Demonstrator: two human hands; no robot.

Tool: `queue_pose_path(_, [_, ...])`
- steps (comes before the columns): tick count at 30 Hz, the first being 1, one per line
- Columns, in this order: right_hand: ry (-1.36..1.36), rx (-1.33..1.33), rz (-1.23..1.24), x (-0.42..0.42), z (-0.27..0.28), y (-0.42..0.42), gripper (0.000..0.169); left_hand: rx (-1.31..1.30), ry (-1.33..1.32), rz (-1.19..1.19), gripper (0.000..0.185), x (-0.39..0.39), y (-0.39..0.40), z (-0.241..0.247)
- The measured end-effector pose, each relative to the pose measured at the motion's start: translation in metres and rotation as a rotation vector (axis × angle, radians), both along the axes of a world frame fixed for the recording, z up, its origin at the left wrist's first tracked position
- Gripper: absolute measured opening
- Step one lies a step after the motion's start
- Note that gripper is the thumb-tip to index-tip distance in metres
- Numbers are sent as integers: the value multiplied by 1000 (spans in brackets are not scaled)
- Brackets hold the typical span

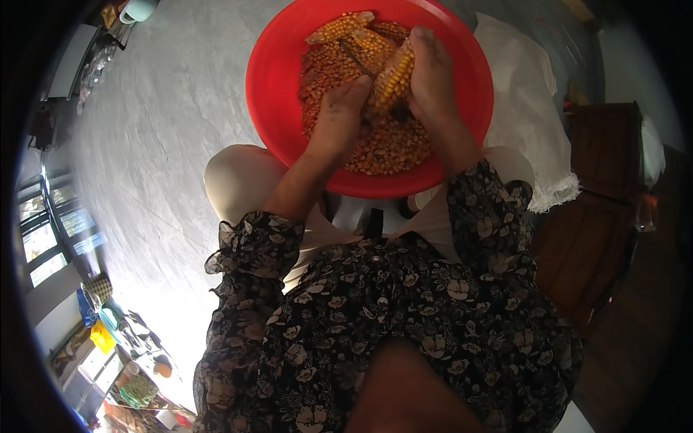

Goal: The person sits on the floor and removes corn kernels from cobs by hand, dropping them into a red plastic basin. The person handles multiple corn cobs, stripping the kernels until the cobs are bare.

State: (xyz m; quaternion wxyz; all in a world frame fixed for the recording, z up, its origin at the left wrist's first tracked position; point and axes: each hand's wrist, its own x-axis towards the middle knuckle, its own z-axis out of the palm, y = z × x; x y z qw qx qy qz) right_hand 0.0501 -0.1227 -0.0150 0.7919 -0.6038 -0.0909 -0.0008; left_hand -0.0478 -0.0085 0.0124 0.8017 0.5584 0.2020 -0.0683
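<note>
A red plastic basin (270, 108) sits between my knees with a bed of loose corn kernels (387, 151) in it. Above the kernels my right hand (433, 81) grips an ear of corn (398, 78), partly stripped of its kernels. On the left, my left hand (344, 108) has its thumb at a thin dark tool (354, 57) that points up and left; its lower part is hidden by the hand, so its kind cannot be told. More ears of corn (340, 27) lie at the far side of the basin, behind both hands.
A white woven sack (520, 97) lies on the floor right of the basin. Beyond it stands a dark wooden cabinet (601, 151). Grey floor (162, 108) spreads to the left, with a light blue cup (139, 10) at the top left and assorted household items at the lower left.
</note>
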Motion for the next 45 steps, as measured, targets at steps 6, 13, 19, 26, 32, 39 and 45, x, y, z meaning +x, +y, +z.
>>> queue_pose_path(6, [102, 49, 7, 7, -3, -5, 24, 48, -200, -169, 31, -1, 5, -9])
queue_pose_path(13, [108, 3, -46, 2, 0, 0, 30, 265, -190, -84, 33, -2, 1, -13])
queue_pose_path(19, [3, -58, -67, -5, 8, 4, 34, 72, -91, 1, 33, 1, -6, -3])
queue_pose_path(26, [95, -26, -9, -14, 8, 11, 29, 548, -375, -57, 32, 3, -6, -17])
queue_pose_path(32, [134, 39, 59, -16, 9, 9, 23, 392, -280, -32, 32, 1, -7, -13])
queue_pose_path(39, [-5, -116, 88, -19, 12, 7, 30, 312, -189, 12, 43, 1, -5, -5])
queue_pose_path(45, [17, -79, 61, -17, 10, 12, 28, 36, -130, 60, 46, 2, -6, 1])
